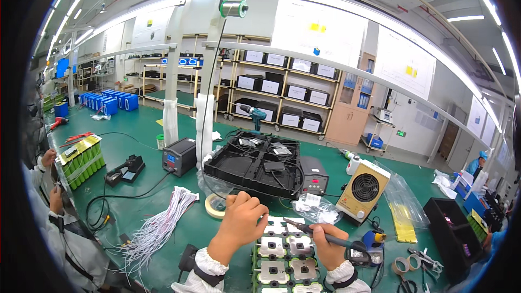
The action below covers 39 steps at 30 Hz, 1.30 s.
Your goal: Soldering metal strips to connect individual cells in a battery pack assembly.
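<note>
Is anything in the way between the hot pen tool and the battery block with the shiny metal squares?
Nothing visible is. The right hand holds the dark soldering iron, its tip over the green battery pack with silver metal plates. The left hand rests beside the tip at the pack's far edge, not under it.

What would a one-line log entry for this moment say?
left hand: fingers bent, at battery pack top edge | right hand: grips soldering iron, tip over pack | fume fan right
</note>
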### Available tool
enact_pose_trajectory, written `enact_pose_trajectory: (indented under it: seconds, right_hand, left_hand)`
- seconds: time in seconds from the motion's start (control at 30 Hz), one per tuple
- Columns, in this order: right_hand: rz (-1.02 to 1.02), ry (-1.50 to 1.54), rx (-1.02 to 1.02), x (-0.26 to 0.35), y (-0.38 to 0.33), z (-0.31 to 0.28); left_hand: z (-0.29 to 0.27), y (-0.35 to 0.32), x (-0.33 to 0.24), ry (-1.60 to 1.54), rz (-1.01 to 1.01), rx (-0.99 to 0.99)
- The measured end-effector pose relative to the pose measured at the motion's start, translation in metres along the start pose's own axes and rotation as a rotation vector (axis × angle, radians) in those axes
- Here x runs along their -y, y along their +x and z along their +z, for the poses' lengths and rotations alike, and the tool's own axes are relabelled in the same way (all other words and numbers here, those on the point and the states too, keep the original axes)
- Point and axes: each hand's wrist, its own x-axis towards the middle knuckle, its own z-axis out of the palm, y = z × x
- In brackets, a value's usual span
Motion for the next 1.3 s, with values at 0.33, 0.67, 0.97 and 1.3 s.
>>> enact_pose_trajectory:
  seconds: [0.33, 0.67, 0.97, 1.3]
  right_hand:
    - [-0.077, -0.04, -0.012, 0.001, 0.001, 0.001]
    - [-0.108, -0.103, 0.033, 0.008, 0.001, -0.001]
    - [-0.13, -0.123, 0.041, 0.008, 0.003, -0.002]
    - [-0.051, -0.07, 0.029, 0.009, 0.003, -0.002]
  left_hand:
    - [0.006, -0.002, 0.002, 0.003, 0.01, 0.026]
    - [0.005, -0.001, -0.004, 0.016, 0.027, 0.036]
    - [0.007, -0.002, -0.001, 0.007, 0.017, 0.047]
    - [0.012, -0.005, 0.0, 0.002, 0.035, 0.096]
